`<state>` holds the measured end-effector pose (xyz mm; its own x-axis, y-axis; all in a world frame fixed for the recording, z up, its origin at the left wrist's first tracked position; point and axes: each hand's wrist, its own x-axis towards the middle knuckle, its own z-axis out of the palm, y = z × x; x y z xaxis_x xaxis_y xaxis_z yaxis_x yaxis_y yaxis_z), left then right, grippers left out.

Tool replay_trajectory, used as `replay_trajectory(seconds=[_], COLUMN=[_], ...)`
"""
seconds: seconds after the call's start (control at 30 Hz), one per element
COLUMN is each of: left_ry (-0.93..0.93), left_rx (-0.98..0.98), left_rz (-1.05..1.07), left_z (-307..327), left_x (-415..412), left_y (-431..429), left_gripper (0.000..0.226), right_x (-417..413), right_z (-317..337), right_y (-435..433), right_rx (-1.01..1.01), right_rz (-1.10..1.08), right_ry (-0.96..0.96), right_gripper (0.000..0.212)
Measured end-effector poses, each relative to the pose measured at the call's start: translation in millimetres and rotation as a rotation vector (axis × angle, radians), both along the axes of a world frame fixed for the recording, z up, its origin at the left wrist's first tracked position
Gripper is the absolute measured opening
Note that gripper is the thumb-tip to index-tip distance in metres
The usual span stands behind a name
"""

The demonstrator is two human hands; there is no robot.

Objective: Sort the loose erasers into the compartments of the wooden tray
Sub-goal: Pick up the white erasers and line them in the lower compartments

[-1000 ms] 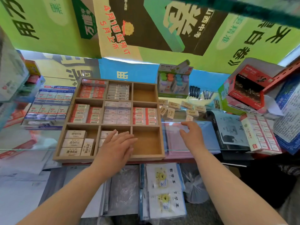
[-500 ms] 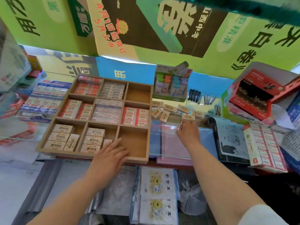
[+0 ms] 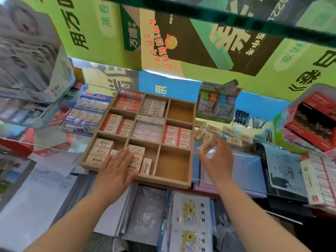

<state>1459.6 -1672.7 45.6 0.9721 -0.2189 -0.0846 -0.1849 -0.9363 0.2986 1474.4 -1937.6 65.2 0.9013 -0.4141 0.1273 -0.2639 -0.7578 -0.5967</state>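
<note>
- A cream rectangular eraser with dark printed lettering [image 3: 207,146] is now held in the right hand [image 3: 217,158], pinched between thumb and fingertips and lifted clear of the glass counter [image 3: 254,186]; half a second ago the same hand was only closing on it at the edge of the loose pile
- The held eraser has been carried leftward, so that it is now just beside the right wall of the square nine-compartment wooden tray [image 3: 174,181], between the tray and the remaining scattered cream erasers [image 3: 218,132]
- The left hand [image 3: 117,165] is laid flat with fingers spread and holds nothing; it has been moved forward from the tray's near rim, and now rests over the stacked cream erasers in the bottom-middle compartment [image 3: 138,155]
- Some half-dozen matching erasers are left lying loose on the glass, so the sorting is judged well short of finished
- The bottom-middle compartment, partly filled with the same cream kind, is judged the likely destination; the empty bottom-right compartment [image 3: 172,166] lies nearer the held piece, and which of the two is intended cannot be told
- A clear landing spot would be needed, since the left hand covers part of the stack
</note>
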Motion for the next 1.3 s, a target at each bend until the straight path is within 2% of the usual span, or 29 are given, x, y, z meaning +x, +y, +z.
replay_trajectory(seconds=[0.07, 0.1, 0.2, 0.27, 0.47, 0.63, 0.77, 0.9, 1.07, 1.2, 1.3], left_ry=[0.037, 0.036, 0.029, 0.038, 0.026, 0.077, 0.050, 0.063, 0.047, 0.083, 0.086], left_rx=[0.072, 0.089, 0.082, 0.028, 0.034, -0.060, -0.083, -0.060, -0.022, -0.021, -0.022], left_rz=[-0.032, -0.027, -0.025, -0.018, -0.033, -0.075, -0.063, -0.074, -0.082, -0.089, -0.098], left_z=[-4, -6, -11, -12, -8, -3, -10, -14, -14, -13, -13], left_x=[1, 1, 3, 3, 3, 2, 4, 4, 4, 6, 5], left_y=[2, 2, 5, 5, 5, 6, 8, 10, 11, 12, 12], left_gripper=[0.111, 0.116, 0.118, 0.118, 0.118, 0.105, 0.109, 0.107, 0.110, 0.113, 0.114], right_x=[-2, -3, 0, 7, 21, 25, 30, 34, 39, 41, 40], right_z=[5, 8, 9, 8, 3, 5, 13, 18, 17, 12, 9], right_y=[32, 49, 90, 105, 113, 111, 105, 108, 127, 130, 130], right_rx=[0.045, 0.029, -0.121, -0.253, -0.455, -0.352, -0.242, -0.351, -0.555, -0.514, -0.512], right_rz=[0.137, 0.252, 0.575, 0.672, 0.727, 0.718, 0.713, 0.725, 0.782, 0.777, 0.741], right_ry=[-0.037, -0.021, 0.114, 0.229, 0.427, 0.493, 0.551, 0.587, 0.747, 0.821, 0.772], right_gripper=[0.038, 0.040, 0.050, 0.054, 0.051, 0.053, 0.052, 0.046, 0.045, 0.044, 0.041])
